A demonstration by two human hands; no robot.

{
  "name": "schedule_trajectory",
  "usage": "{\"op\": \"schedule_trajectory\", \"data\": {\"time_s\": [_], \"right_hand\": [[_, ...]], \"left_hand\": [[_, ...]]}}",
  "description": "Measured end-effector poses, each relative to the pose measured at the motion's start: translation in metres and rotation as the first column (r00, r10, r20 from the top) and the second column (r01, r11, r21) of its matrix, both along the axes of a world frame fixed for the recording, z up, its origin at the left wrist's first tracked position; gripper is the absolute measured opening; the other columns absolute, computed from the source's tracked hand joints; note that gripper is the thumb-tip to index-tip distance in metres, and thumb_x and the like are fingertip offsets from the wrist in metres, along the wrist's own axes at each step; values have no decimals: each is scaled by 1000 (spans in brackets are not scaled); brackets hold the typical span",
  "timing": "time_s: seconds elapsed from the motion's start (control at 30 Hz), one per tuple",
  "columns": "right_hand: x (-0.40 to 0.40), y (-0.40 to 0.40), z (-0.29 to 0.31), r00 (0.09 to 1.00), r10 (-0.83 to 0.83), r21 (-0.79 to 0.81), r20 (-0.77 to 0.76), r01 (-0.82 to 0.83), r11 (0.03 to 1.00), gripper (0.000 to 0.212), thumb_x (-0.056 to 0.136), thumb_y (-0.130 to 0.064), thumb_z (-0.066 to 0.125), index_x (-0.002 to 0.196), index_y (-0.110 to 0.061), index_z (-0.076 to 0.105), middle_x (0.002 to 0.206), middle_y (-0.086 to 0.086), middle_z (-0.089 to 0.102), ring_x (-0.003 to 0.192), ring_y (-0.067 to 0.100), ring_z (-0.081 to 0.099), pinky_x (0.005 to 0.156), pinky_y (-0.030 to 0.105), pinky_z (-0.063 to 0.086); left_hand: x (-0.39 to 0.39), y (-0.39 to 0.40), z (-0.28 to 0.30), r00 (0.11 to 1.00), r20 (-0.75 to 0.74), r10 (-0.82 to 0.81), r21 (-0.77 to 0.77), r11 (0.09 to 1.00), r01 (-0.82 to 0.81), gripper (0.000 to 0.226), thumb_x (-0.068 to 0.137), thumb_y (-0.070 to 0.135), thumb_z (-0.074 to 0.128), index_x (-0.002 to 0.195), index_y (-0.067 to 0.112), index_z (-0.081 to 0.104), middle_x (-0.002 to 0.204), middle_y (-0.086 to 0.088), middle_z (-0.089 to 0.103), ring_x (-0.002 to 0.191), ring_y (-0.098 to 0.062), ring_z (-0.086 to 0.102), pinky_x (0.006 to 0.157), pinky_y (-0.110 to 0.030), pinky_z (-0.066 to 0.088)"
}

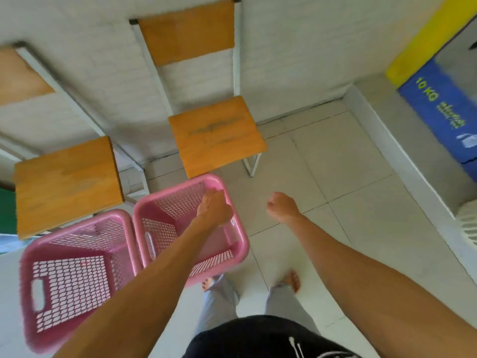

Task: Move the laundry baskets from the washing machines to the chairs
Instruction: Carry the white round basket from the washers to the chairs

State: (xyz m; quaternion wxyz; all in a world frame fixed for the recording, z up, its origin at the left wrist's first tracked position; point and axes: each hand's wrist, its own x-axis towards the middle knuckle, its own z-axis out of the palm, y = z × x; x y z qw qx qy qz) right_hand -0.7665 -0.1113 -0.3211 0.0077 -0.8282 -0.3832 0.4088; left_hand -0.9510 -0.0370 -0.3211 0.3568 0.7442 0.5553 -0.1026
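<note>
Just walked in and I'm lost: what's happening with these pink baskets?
A person stands before two wooden chairs. Their left hand reaches over the right pink basket, whether gripping it is unclear. The left pink basket sits beside it. The right hand hangs free, loosely curled. Both chair seats are bare.

Pink mesh laundry baskets: two, one [74, 277] at left, one [180, 223] at right, side by side. Wooden-seated chairs with white metal frames: two, the left chair [64, 182] and the right chair [216, 135]. Bare hands: two, left hand [214, 210] and right hand [282, 206]. Bare feet: two. Blue signs with yellow lettering: one [444, 112].
</note>
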Motion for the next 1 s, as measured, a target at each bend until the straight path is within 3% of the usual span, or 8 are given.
{"op": "schedule_trajectory", "data": {"time_s": [0.07, 0.13, 0.3, 0.37, 0.43, 0.53, 0.67, 1.0], "right_hand": [[35, -23, 9, 993, -111, 112, -35, 115, 987, 19, 93, -12, 45, 102, -3, 59, 106, 15, 67, 91, 30, 61, 74, 32, 43], [72, -46, 19, 977, -201, 200, -71, 211, 957, 23, 96, -16, 47, 110, -6, 62, 110, 11, 67, 102, 29, 63, 78, 31, 45], [173, -110, 46, 931, -342, 244, -128, 364, 899, 25, 93, -21, 46, 108, -11, 64, 107, 4, 65, 101, 26, 61, 83, 33, 49], [219, -140, 54, 906, -408, 244, -115, 424, 872, 26, 91, -20, 44, 105, -12, 64, 103, 5, 66, 101, 28, 63, 77, 30, 46], [263, -175, 65, 876, -475, 254, -84, 479, 840, 28, 93, -18, 43, 107, -9, 64, 104, 7, 67, 102, 29, 63, 77, 30, 46], [318, -228, 74, 817, -574, 270, -60, 567, 778, 30, 98, -20, 41, 112, -5, 63, 104, 8, 66, 104, 29, 63, 80, 33, 50], [371, -282, 74, 695, -710, 308, -113, 704, 640, 32, 98, -20, 49, 127, -10, 59, 128, 8, 61, 118, 28, 57, 95, 35, 46], [504, -373, 64, 484, -865, 323, -134, 846, 424, 31, 99, -21, 49, 126, -9, 59, 135, 9, 56, 124, 29, 53, 104, 35, 43]], "left_hand": [[44, -10, 14, 998, -1, -57, -36, 998, 57, 44, 88, 9, 51, 131, 3, 51, 129, -11, 57, 116, -29, 58, 97, -35, 51], [93, -25, 28, 994, -6, -108, -53, 993, 108, 50, 87, 12, 49, 136, 6, 47, 127, -13, 59, 116, -30, 57, 93, -33, 49], [219, -78, 48, 977, 40, -208, -19, 978, 209, 50, 89, 18, 50, 139, 14, 47, 138, -14, 53, 127, -30, 49, 102, -33, 39], [268, -102, 54, 958, 80, -276, 13, 961, 276, 46, 91, 20, 49, 137, 17, 50, 135, -10, 56, 125, -27, 51, 102, -30, 38], [314, -125, 59, 937, 130, -325, 22, 945, 325, 42, 92, 20, 50, 133, 19, 54, 129, -6, 59, 109, -21, 56, 90, -23, 38], [376, -156, 64, 881, 171, -441, 52, 897, 439, 39, 91, 19, 49, 129, 19, 57, 125, -4, 62, 93, -14, 54, 81, -21, 36], [451, -184, 69, 799, 152, -582, 110, 813, 571, 40, 91, 16, 47, 128, 14, 59, 134, -2, 58, 122, -21, 54, 99, -26, 39], [654, -246, 66, 590, 173, -789, 132, 612, 780, 39, 90, 9, 48, 126, 7, 62, 135, -6, 58, 124, -24, 54, 108, -31, 39]]}}
